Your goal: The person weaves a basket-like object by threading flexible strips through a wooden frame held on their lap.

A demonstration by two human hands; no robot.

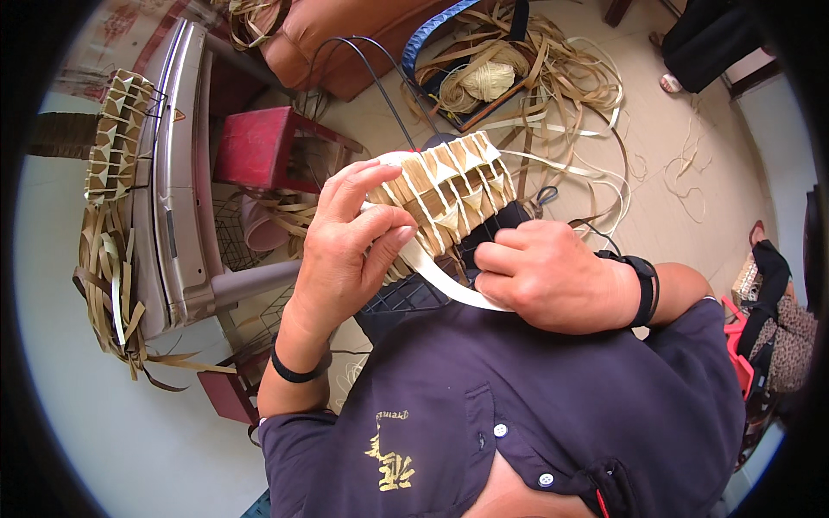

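A woven piece (445, 192) of tan and cream flat strips, on a black wire frame (406, 302), sits in front of my chest. My left hand (350, 233) is at its left edge, thumb and forefinger closed on that edge. From under those fingers a white flat strip (449, 287) curves down to the right. My right hand (548, 276) is closed around the strip's other end, just right of the woven piece. The right fingertips are curled out of sight. A black wire arch (380, 78) rises beyond the work.
A red stool (256, 147) and a pinkish bin (262, 224) stand to the left. Farther left, another woven piece (121, 138) hangs with loose strips. Scissors (546, 197) lie beyond my right hand. A tray of cream cord (488, 79) and heaped strips lies ahead. A person's leg (704, 43) shows far right.
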